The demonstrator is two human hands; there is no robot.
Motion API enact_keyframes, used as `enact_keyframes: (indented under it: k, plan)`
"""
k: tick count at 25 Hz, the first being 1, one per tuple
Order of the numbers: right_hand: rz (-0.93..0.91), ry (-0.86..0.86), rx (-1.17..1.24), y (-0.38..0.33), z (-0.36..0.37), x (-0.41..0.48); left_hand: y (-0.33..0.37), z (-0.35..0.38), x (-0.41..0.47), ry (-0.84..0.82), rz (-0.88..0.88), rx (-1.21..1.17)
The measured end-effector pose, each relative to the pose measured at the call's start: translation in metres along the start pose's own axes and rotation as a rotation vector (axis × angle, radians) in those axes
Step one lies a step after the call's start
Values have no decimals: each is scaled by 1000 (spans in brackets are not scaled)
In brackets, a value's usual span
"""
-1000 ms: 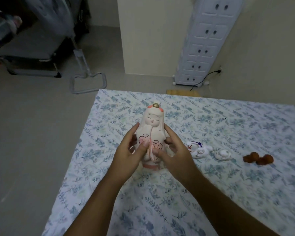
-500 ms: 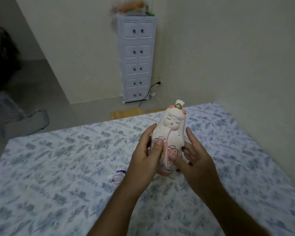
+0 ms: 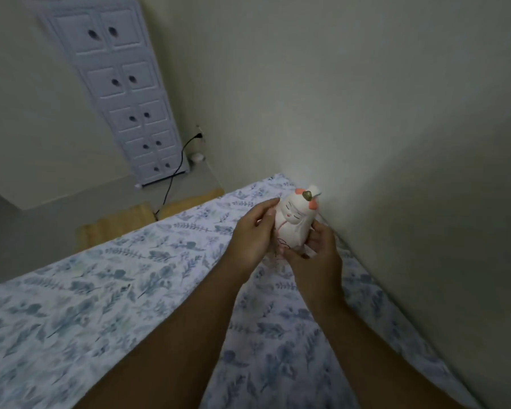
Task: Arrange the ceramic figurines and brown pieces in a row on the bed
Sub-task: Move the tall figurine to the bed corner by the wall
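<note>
Both hands' fingers clasp figurine | head tilted up-right | near wall

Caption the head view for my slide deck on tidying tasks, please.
Both hands, left and right, hold a white ceramic figurine above the floral bedsheet near the wall.

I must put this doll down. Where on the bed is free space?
Free: the wide sheet left of the arms, up to the foot edge. Tight: the strip between the doll, gripped by left hand and right hand, and the wall.
</note>
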State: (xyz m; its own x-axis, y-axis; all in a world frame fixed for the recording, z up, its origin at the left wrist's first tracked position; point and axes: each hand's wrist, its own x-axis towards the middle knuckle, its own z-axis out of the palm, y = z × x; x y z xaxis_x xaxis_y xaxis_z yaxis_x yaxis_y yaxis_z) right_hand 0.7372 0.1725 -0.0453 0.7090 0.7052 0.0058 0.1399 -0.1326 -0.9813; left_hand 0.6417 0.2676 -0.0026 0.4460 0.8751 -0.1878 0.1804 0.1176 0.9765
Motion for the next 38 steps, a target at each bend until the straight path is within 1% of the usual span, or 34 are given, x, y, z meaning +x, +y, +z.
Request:
enact_keyframes:
  k: [4, 7, 13, 17, 19, 21, 24, 26, 28, 31, 35, 36, 38]
  plan:
    - [-9, 46, 31, 27, 0, 52, -17, 26, 57, -62, 9, 13]
    - [-40, 77, 20, 37, 3, 68, -23, 32, 79, -78, 5, 9]
    - [-94, 121, 16, 49, 12, 68, -31, 37, 81, -43, 51, 30]
    - [-116, 86, 1, 44, 10, 63, -25, 41, 75, -30, 71, 71]
    - [-137, 44, -103, 38, 8, 57, -23, 33, 65, -2, 64, 122]
    - [-164, 27, -276, 33, 6, 45, -24, 17, 44, 38, 72, 205]
    - [-135, 23, -530, 18, 11, 3, -30, -24, -12, 90, 111, 353]
    - [-141, -42, -611, 5, 24, -34, -36, -60, -58, 118, 143, 473]
    - [-190, -170, -672, -7, 45, -74, -45, -102, -107, 150, 149, 582]
    - [-279, -362, -737, -17, 87, -145, -65, -172, -188, 241, 105, 695]
    - [-345, -570, -715, -21, 142, -239, -99, -257, -286, 349, -20, 840]
    - [-385, -620, -712, -19, 153, -257, -109, -275, -302, 355, -66, 898]
    - [-426, -724, -705, -13, 175, -286, -127, -309, -325, 310, -177, 1051]
